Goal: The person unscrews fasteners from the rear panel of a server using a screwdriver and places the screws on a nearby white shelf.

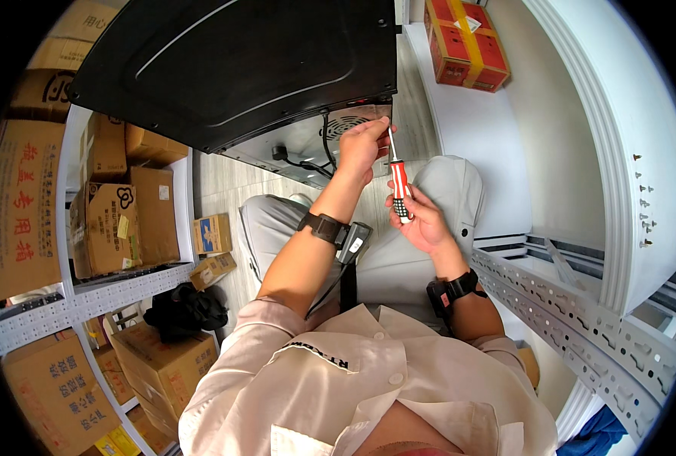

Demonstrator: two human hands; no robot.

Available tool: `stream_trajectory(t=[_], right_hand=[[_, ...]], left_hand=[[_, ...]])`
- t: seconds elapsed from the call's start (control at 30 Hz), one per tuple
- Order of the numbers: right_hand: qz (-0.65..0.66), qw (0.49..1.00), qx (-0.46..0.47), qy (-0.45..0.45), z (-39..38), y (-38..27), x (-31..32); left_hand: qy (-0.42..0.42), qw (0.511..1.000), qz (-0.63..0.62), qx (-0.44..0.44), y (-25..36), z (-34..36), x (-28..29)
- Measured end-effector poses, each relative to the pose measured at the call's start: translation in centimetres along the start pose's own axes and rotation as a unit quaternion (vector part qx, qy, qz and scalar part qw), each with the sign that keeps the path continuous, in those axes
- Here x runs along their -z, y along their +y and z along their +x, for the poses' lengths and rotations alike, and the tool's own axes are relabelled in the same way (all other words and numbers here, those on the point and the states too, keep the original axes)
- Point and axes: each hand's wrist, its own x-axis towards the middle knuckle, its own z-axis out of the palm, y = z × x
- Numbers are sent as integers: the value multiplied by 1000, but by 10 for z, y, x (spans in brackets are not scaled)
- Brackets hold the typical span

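Note:
My right hand [421,216] grips a red, white and black screwdriver [400,186] by its handle, its metal shaft pointing up. My left hand [361,148] is closed with finger and thumb at the screwdriver's tip, by the edge of a metal case; what they pinch is too small to make out. The case's rear panel [300,137] carries a round vent [342,129] and black cables [307,165]. A large black panel [224,53] spans above it, at the top of the view.
Shelves of cardboard boxes [110,228] line the left, with a black bag [186,311] low beside them. A red box [465,49] is at the upper right. A white panel with screws [643,213] and perforated rails [551,304] stand at the right, beside my legs [448,182].

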Motion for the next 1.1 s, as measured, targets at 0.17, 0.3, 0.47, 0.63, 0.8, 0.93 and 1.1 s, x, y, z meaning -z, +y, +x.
stream_trajectory(t=[0.17, 0.3, 0.47, 0.63, 0.8, 0.93, 1.1], right_hand=[[-8, 1000, 4, -2, -1, 1, 2], [-10, 1000, 5, 1, -2, 1, 2], [-7, 1000, -6, 10, -3, 1, 5], [-22, 999, -19, 16, -8, -4, 3], [-35, 999, -18, 4, -10, -6, 0], [-34, 999, -21, -8, -9, -4, 2], [-36, 999, -34, -6, -10, -4, 1]], left_hand=[[11, 999, -26, 16, 0, -1, -1], [17, 999, -33, 15, -4, 0, 0], [37, 999, 29, -22, -4, 0, 1], [37, 997, 53, -49, -4, -4, 2], [39, 998, 38, -36, -3, -7, -2], [39, 997, 46, -42, -1, -9, -2], [12, 992, 96, -75, -1, -8, 6]])
